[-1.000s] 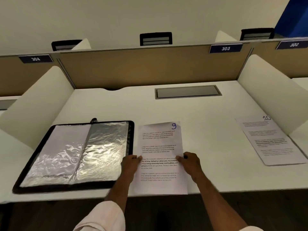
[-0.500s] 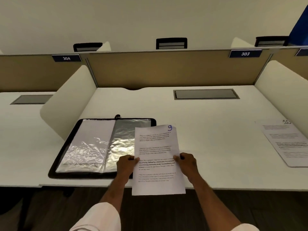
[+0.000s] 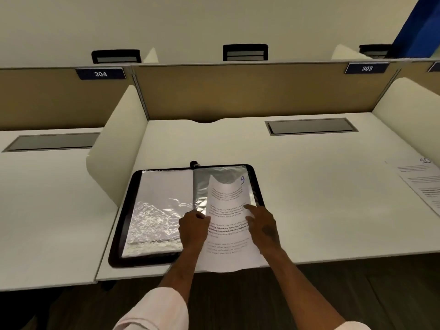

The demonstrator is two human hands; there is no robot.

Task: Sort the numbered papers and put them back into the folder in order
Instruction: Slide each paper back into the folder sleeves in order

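Note:
A black folder (image 3: 123, 210) lies open on the white desk, showing shiny plastic sleeves. The paper numbered 9 (image 3: 226, 206) is held over the folder's right-hand sleeve, bowed along its length, its lower end hanging past the desk edge. My left hand (image 3: 192, 228) grips the sheet's left edge. My right hand (image 3: 262, 225) holds its right edge, forefinger stretched along the paper. The paper numbered 10 (image 3: 423, 179) lies flat at the far right of the desk.
White side dividers (image 3: 116, 148) stand at both sides of the desk, a tan back panel (image 3: 238, 91) behind it. A grey cable hatch (image 3: 309, 126) is set in the desktop at the back right. A neighbouring desk (image 3: 47, 206) lies to the left.
Both hands have carried paper 9 left and forward, from beside the folder to over its right sleeve, and the sheet now bows. The view has turned left.

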